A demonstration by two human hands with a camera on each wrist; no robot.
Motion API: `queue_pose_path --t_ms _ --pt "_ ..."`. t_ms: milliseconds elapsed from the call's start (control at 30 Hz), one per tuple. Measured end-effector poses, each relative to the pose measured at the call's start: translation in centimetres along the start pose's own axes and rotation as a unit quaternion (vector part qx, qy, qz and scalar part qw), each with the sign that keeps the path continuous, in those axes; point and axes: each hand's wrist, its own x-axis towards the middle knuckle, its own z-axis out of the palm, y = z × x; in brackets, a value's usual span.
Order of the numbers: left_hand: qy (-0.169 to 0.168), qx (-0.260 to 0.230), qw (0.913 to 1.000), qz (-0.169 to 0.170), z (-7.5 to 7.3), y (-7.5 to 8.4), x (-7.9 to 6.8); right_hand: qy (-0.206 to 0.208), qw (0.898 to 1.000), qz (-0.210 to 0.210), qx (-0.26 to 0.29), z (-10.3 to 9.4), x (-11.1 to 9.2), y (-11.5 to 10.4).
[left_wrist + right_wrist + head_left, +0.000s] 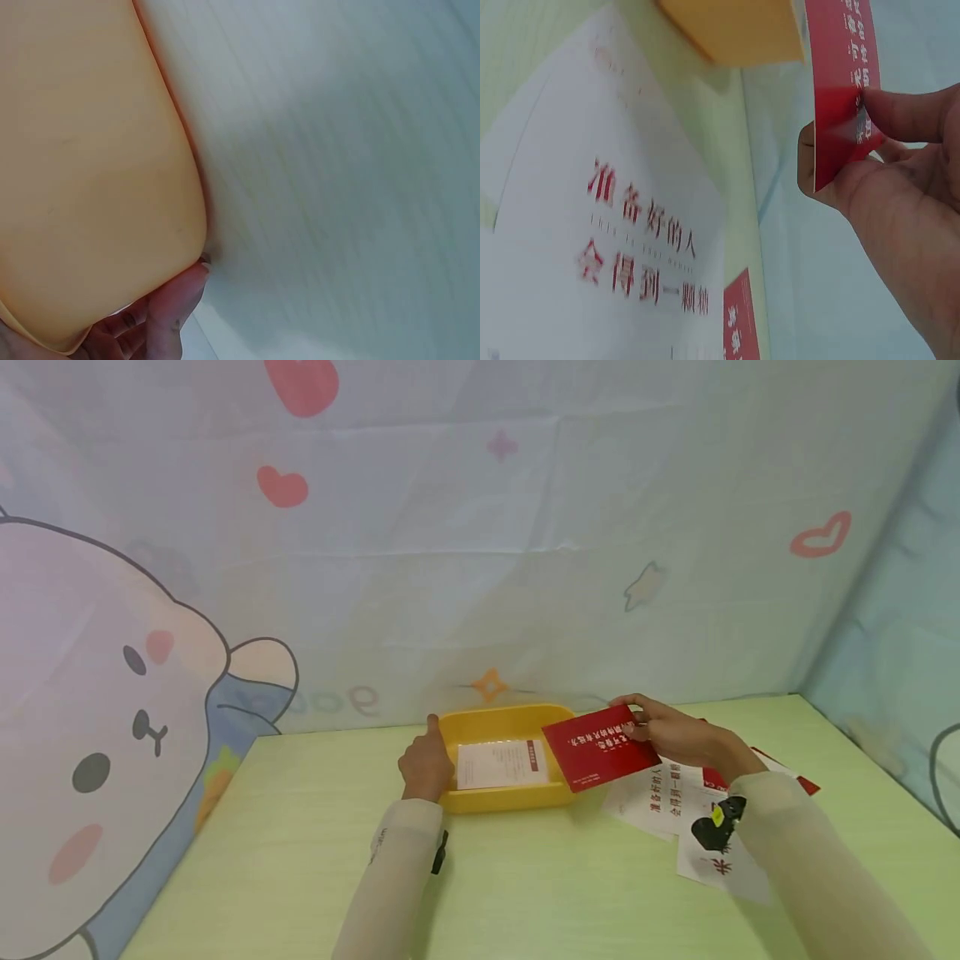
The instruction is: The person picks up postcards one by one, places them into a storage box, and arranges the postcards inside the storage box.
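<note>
On the far left, a big cartoon animal [112, 710] with pink cheeks is on the pale cloth [420, 493] behind the table [285, 860]. Next comes the left hand [426, 766]. It holds the left end of a yellow box [504, 800], and in the left wrist view its fingers [176, 304] curl under the corner. The box sits on the table near the cloth. Inside it, a white card [491, 766] with a red strip at its right end lies flat, a little way from the left hand. Then comes a red card [600, 749] with white writing, held up and tilted, in front of the box's right end. I can't tell if it touches the box. The right hand [671, 733] pinches this card at its right end, with fingertips on both faces, so most of the card sticks out to the left of the fingers. Below and to the right of that hand, white papers [630, 797] with red words lie spread on the table, some on top of others. Red pieces [807, 786] show among them. A dark cord [934, 768] hangs at the far right.
</note>
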Motion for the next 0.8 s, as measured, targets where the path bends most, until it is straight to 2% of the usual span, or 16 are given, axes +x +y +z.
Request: queue_pose_path --t_ms 167,433,633,800 --pt "0.002 0.002 1.0 -0.005 0.2 0.0 0.3 0.016 0.999 -0.014 0.037 0.4 0.8 -0.5" --pt "0.006 0.006 1.0 -0.005 0.3 -0.2 0.5 0.043 0.998 -0.011 0.049 1.3 1.9 -0.9" --pt "0.007 0.005 0.9999 -0.005 0.3 -0.2 0.4 0.07 0.996 -0.026 0.053 2.2 2.9 -1.2" --pt "0.004 0.003 1.0 -0.004 0.4 -0.1 0.3 0.084 0.995 -0.019 0.046 2.8 3.7 -1.3"
